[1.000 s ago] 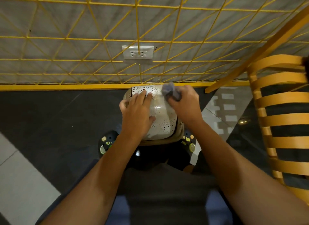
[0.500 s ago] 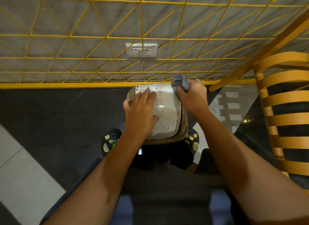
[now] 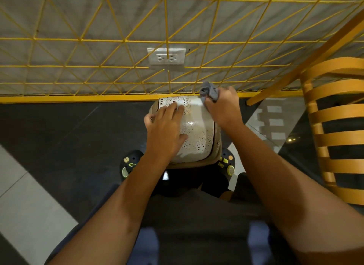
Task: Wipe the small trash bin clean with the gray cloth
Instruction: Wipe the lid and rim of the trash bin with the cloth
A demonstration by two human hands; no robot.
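Note:
The small trash bin [image 3: 197, 132] stands on the dark floor between my feet; its lid is white with dark speckles and a tan rim. My left hand [image 3: 167, 130] lies flat on the left half of the lid, fingers spread. My right hand [image 3: 222, 107] is closed around the bunched gray cloth [image 3: 209, 91] at the lid's far right corner. The cloth sticks up above my fist and touches the bin's edge.
A yellow wire grid [image 3: 126, 40] with a yellow base rail runs just behind the bin, in front of a gray wall with a white socket plate [image 3: 167, 56]. An orange slatted chair [image 3: 338, 130] stands to the right. My dark shoes [image 3: 129, 163] flank the bin.
My right hand has carried the cloth from the top middle of the lid out to its far right corner. The left hand has stayed flat on the lid.

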